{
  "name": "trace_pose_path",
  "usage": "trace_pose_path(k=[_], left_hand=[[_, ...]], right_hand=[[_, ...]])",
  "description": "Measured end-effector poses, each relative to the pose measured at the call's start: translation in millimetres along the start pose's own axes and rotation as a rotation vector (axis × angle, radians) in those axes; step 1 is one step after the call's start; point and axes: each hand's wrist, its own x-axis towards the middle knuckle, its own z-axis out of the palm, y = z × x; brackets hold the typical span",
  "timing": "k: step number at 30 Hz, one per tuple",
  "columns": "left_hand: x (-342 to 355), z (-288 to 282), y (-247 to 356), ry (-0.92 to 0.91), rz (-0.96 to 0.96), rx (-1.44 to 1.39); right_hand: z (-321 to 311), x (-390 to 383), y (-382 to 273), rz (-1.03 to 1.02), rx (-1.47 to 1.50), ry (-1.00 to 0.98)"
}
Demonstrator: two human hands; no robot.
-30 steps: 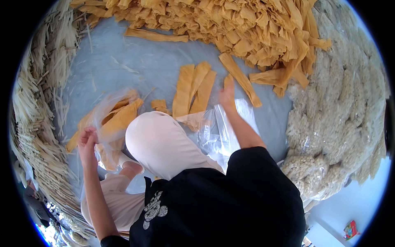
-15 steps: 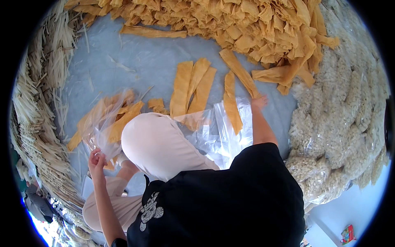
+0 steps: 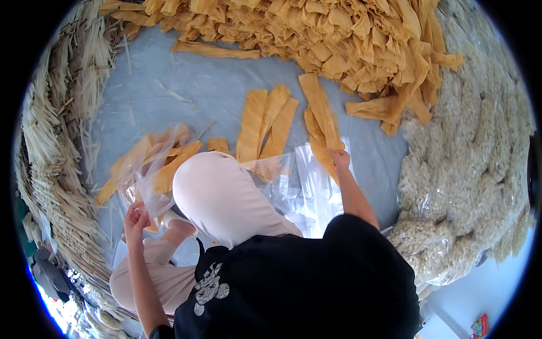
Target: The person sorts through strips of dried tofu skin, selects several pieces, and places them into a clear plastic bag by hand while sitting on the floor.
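Observation:
My left hand is closed on the edge of a clear plastic bag, beside my bent knee. Several golden-yellow strips, flat and wrinkled, lie in or under that bag; its film blurs which. On the right, my right hand grips the near end of a long golden-yellow strip, which points away from me. Another yellow strip lies under it, partly over a stack of clear plastic bags. Between my hands, several more strips lie fanned out, their near ends beneath clear film.
A big heap of yellow strips spans the far side, with one loose strip before it. Pale dried strands are piled along the left. Bagged cream-coloured, crinkly goods bank up on the right. A grey-blue sheet covers the floor.
My right hand has drawn the strip toward me and left, so it now lies over the neighbouring strip. My left hand keeps its hold on the bag, almost unmoved.

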Motion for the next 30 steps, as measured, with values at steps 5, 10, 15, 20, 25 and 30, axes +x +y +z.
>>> trace_pose_path(k=[5, 10, 15, 20, 25, 30], left_hand=[[1.1, -11.1, 22.3, -0.023, 0.055, 0.100], [2.3, -5.7, 66.1, -0.054, 0.261, 0.236], [-11.1, 17.0, 133.7, -0.098, 0.482, 0.307], [-20.6, 52.9, 174.1, -0.139, 0.919, 0.496], [-6.2, 78.1, 154.1, -0.164, 1.049, 0.255], [-1.1, 45.7, 150.5, -0.102, 0.661, -0.189]], right_hand=[[13.0, -91.1, -61.0, -0.300, 0.196, -0.078], [6.3, -162.8, -167.1, -0.564, 0.216, -0.249], [-18.0, -260.0, -278.7, -0.855, 0.326, -0.496], [-16.0, -324.5, -352.7, -0.791, 0.356, -0.940], [30.7, -389.3, -400.9, -0.727, 0.151, -1.303], [85.8, -435.0, -414.2, -0.946, 0.322, -1.522]])
